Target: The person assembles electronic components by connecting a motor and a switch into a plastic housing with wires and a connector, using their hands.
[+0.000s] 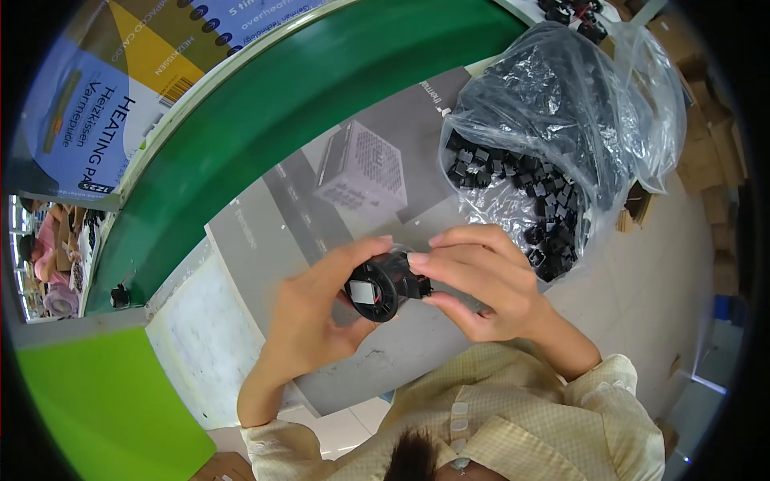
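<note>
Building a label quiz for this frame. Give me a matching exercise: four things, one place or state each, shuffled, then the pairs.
Things:
1. round black part
2. clear plastic bag
3. green belt
4. grey printed sheet

Places or states:
A. curves across the upper left
B. lies flat under the hands
C. held between the left hand and right hand
D. full of small black pieces, upper right

Pairs: 1-C, 2-D, 3-A, 4-B
</note>
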### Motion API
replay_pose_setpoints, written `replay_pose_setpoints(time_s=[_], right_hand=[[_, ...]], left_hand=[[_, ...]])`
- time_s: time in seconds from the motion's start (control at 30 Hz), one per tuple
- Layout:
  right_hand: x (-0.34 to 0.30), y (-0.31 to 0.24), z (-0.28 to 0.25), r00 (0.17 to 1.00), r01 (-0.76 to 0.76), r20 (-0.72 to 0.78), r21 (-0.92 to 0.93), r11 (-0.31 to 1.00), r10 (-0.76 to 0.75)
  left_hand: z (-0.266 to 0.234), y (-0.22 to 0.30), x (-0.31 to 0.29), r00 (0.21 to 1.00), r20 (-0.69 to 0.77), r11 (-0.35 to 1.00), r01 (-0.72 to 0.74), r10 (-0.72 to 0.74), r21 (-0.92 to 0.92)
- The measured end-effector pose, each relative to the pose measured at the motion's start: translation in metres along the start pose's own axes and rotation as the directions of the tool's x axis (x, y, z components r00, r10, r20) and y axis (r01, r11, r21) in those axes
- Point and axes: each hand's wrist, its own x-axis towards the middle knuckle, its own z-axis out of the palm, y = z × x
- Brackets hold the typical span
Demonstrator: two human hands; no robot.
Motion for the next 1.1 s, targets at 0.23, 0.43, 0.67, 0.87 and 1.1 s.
replay_pose_setpoints(time_s=[0.23,0.43,0.67,0.87,1.1], right_hand=[[-0.007,0.002,-0.003,1.0,-0.03,0.01,-0.005,1.0,0.03],[-0.001,0.005,-0.001,0.999,-0.047,-0.016,0.084,0.995,0.049],[0.013,-0.002,0.0,0.994,-0.098,-0.027,0.192,0.977,0.105],[0.025,0.0,-0.001,0.989,-0.143,0.046,0.123,0.982,0.139],[0.034,0.001,-0.004,0.997,-0.078,0.007,-0.19,0.979,0.081]], left_hand=[[0.012,-0.005,0.003,0.999,0.033,0.997,-0.012,0.015,-0.075],[0.007,-0.008,0.002,0.993,0.084,0.935,0.107,-0.083,-0.338],[0.005,-0.001,-0.003,0.997,-0.066,0.937,0.013,-0.038,-0.35],[-0.004,-0.002,0.0,0.991,-0.134,0.977,-0.052,0.025,-0.205],[-0.037,-0.022,0.005,0.971,-0.24,0.996,-0.021,0.0,-0.084]])
